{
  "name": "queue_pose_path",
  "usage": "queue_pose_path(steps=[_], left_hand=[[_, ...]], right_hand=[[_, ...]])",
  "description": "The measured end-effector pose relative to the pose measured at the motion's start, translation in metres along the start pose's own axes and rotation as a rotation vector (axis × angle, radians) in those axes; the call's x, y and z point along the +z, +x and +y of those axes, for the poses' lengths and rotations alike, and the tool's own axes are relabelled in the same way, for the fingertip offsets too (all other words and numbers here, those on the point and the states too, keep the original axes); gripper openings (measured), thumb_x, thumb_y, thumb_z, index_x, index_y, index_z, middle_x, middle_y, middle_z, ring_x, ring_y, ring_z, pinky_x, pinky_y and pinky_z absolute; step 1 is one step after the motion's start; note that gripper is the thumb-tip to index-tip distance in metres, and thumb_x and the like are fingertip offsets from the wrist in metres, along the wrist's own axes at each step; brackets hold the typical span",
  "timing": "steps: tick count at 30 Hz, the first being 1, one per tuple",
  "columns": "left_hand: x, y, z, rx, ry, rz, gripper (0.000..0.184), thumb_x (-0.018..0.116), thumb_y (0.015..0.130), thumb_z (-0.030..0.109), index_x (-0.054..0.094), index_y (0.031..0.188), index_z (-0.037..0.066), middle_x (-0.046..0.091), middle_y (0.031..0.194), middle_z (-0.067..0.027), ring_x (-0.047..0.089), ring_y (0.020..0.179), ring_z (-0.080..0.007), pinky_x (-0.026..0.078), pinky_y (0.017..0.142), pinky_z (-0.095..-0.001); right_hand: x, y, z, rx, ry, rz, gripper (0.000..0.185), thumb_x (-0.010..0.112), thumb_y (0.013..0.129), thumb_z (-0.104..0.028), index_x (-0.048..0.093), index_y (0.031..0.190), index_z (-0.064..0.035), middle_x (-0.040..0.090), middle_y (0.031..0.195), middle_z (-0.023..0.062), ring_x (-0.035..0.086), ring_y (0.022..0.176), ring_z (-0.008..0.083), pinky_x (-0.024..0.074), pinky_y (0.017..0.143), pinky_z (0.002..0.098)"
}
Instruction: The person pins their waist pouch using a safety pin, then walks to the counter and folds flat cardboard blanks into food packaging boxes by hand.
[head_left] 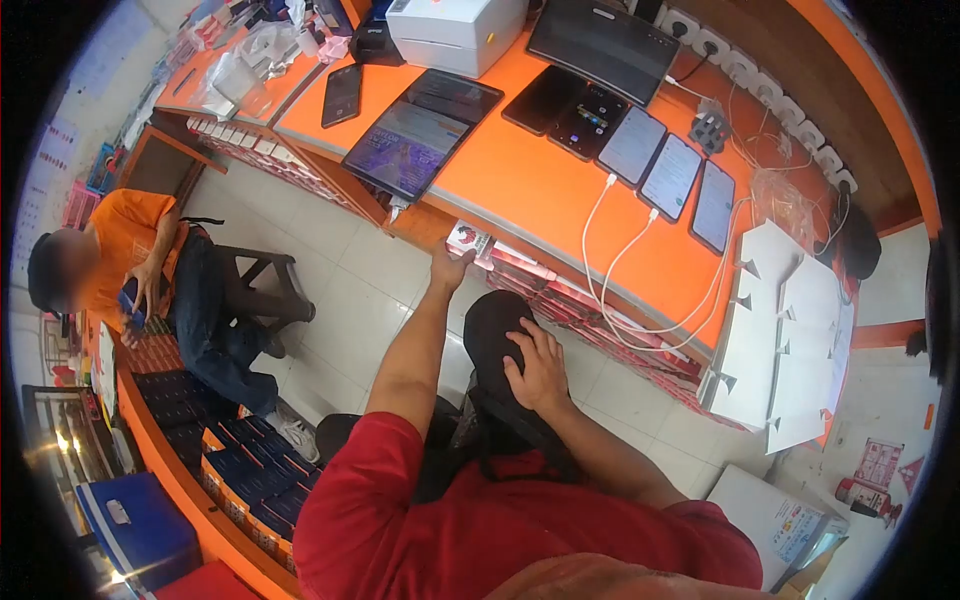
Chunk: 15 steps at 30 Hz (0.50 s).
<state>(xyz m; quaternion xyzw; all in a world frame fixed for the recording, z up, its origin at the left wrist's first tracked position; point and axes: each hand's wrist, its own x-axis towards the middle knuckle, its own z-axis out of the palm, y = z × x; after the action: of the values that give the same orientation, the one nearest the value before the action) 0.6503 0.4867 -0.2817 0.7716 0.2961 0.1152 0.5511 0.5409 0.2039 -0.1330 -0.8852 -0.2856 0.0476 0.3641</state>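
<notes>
My left hand (pixel 452 268) reaches forward to the front edge of the orange counter (pixel 510 200). Its fingers are closed on a small white pack with a red and black print (pixel 466 238), which is level with the shelf under the counter top. My right hand (pixel 540 366) lies with fingers spread on my dark-trousered knee (pixel 492 335) and holds nothing. Nearest above my left hand, a tablet (pixel 422 132) with a lit screen lies on the counter. Several phones rest farther right, among them a lit phone (pixel 671 177) with a white cable plugged in.
A white printer (pixel 455 35) and a dark screen (pixel 605 45) stand at the back. White charging cables (pixel 600 270) hang over the counter edge. A seated person in an orange shirt (pixel 130 235) is at the left, by stacked dark boxes (pixel 262 470). White panels (pixel 780 330) stand right.
</notes>
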Motion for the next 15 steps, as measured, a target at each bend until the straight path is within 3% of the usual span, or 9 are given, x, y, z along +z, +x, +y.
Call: queue_pose_path(steps=[3, 5, 9, 11, 12, 14, 15], left_hand=[[-0.003, 0.012, 0.001, 0.031, 0.106, 0.047, 0.070, 0.088, 0.077, 0.021, 0.054, 0.134, -0.002, 0.068, 0.120, -0.0173, 0.065, 0.112, -0.0318, 0.050, 0.101, -0.0411], [-0.005, 0.019, -0.001, -0.042, 0.093, -0.136, 0.070, 0.088, 0.078, 0.023, 0.055, 0.134, -0.001, 0.069, 0.116, -0.0159, 0.066, 0.110, -0.0305, 0.050, 0.100, -0.0399], [-0.013, 0.025, 0.004, 0.007, 0.056, -0.182, 0.067, 0.085, 0.080, 0.021, 0.055, 0.136, 0.000, 0.070, 0.115, -0.0149, 0.066, 0.109, -0.0302, 0.051, 0.099, -0.0389], [-0.016, 0.025, 0.011, -0.171, -0.086, -0.293, 0.062, 0.079, 0.086, 0.025, 0.055, 0.138, 0.000, 0.068, 0.122, -0.0151, 0.064, 0.115, -0.0298, 0.048, 0.102, -0.0388], [-0.018, 0.019, 0.023, -0.167, -0.083, -0.298, 0.062, 0.079, 0.086, 0.025, 0.055, 0.138, 0.000, 0.068, 0.122, -0.0151, 0.064, 0.115, -0.0298, 0.048, 0.102, -0.0388], [-0.024, 0.008, 0.044, -0.222, -0.117, -0.236, 0.061, 0.068, 0.095, 0.038, 0.054, 0.140, -0.001, 0.066, 0.126, -0.0152, 0.061, 0.118, -0.0285, 0.045, 0.104, -0.0386], [-0.021, 0.015, 0.028, -0.215, -0.114, -0.240, 0.061, 0.068, 0.095, 0.038, 0.054, 0.140, -0.001, 0.066, 0.126, -0.0152, 0.061, 0.118, -0.0285, 0.045, 0.104, -0.0386]], right_hand=[[0.002, 0.001, 0.002, 0.001, -0.006, 0.009, 0.046, 0.070, 0.088, -0.022, 0.060, 0.131, -0.0113, 0.049, 0.148, 0.0160, 0.048, 0.133, 0.0383, 0.0375, 0.111, 0.0530], [0.001, 0.000, 0.002, 0.004, -0.006, 0.012, 0.046, 0.070, 0.088, -0.023, 0.061, 0.131, -0.0118, 0.049, 0.148, 0.0153, 0.048, 0.133, 0.0379, 0.0372, 0.111, 0.0526], [0.003, 0.001, 0.005, 0.012, 0.014, 0.020, 0.045, 0.070, 0.088, -0.024, 0.061, 0.131, -0.0123, 0.049, 0.148, 0.0144, 0.048, 0.134, 0.0371, 0.0368, 0.112, 0.0522], [0.003, 0.000, 0.006, 0.011, 0.003, 0.009, 0.045, 0.069, 0.088, -0.026, 0.061, 0.131, -0.0130, 0.049, 0.149, 0.0137, 0.048, 0.134, 0.0366, 0.0367, 0.112, 0.0515], [0.003, -0.001, 0.006, 0.015, 0.003, 0.015, 0.045, 0.069, 0.088, -0.026, 0.061, 0.131, -0.0130, 0.049, 0.149, 0.0137, 0.048, 0.134, 0.0366, 0.0367, 0.112, 0.0515], [0.003, 0.000, 0.005, 0.017, 0.000, 0.013, 0.045, 0.069, 0.089, -0.026, 0.061, 0.131, -0.0134, 0.050, 0.148, 0.0135, 0.048, 0.134, 0.0365, 0.0373, 0.111, 0.0511], [0.003, 0.000, 0.005, 0.019, 0.001, 0.022, 0.045, 0.069, 0.089, -0.026, 0.061, 0.131, -0.0134, 0.050, 0.148, 0.0135, 0.048, 0.134, 0.0365, 0.0373, 0.111, 0.0511]])
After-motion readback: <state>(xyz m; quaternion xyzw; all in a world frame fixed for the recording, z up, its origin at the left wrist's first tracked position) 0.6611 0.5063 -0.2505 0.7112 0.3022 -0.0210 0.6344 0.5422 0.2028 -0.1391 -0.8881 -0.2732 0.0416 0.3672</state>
